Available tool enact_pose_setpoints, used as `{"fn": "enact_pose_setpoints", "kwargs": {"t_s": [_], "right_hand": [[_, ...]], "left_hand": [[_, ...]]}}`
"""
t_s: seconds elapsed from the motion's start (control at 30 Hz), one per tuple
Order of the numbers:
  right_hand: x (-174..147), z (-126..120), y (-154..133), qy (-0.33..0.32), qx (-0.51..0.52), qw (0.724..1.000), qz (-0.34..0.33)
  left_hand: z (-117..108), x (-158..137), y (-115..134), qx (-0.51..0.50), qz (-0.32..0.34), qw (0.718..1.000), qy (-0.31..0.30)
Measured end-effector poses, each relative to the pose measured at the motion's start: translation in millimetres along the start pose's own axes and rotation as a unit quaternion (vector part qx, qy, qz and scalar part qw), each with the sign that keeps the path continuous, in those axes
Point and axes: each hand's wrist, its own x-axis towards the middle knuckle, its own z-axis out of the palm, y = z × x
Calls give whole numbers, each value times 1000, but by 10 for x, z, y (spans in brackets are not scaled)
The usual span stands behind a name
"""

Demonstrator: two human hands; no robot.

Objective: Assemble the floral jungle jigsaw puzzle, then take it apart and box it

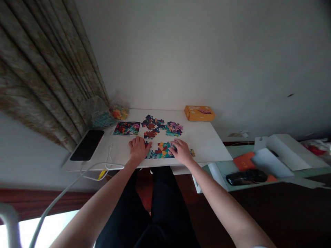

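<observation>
A partly joined jigsaw puzzle [162, 150] with teal, yellow and red shapes lies near the table's front edge. At its left side my left hand [138, 150] rests on the table, fingers apart and thumb stretched toward the dark pieces there. My right hand [182, 152] is over the right end, thumb and fingers bent around a dark puzzle piece [174, 148] that they partly cover. Behind the hands lie loose dark and red puzzle pieces [150, 126] and a pile of pink and teal pieces [174, 128]. A single yellowish piece [192, 152] sits right of my right hand.
A picture card [126, 128] lies at the left, near a black phone [87, 145] and a white cable [113, 166]. Clear plastic bags [119, 110] stand behind them. An orange box [199, 113] is at the back right. Lower right, a glass shelf holds a black case [247, 176].
</observation>
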Motion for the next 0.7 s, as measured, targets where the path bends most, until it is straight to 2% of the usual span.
{"fn": "enact_pose_setpoints", "kwargs": {"t_s": [0.1, 0.2, 0.33, 0.5, 0.6, 0.7], "right_hand": [[-111, 8, -86, -13, -17, 1000, 5], [-90, -7, -131, -28, -29, 999, 13], [-64, -17, -131, -41, -29, 999, -2], [-82, 5, -105, -43, -16, 999, -4], [-84, 5, -101, -42, -12, 999, -4], [-79, -8, -107, -39, -11, 999, -2]], "left_hand": [[-6, 3, -10, -35, -1, 999, -7], [-20, 22, -44, -106, 12, 994, -38], [-30, 116, -101, -259, -5, 963, -66], [-60, 445, -80, -387, -66, 920, -2], [-72, 754, -44, -406, -83, 910, 32], [-63, 1041, -45, -414, -99, 904, 28]]}}
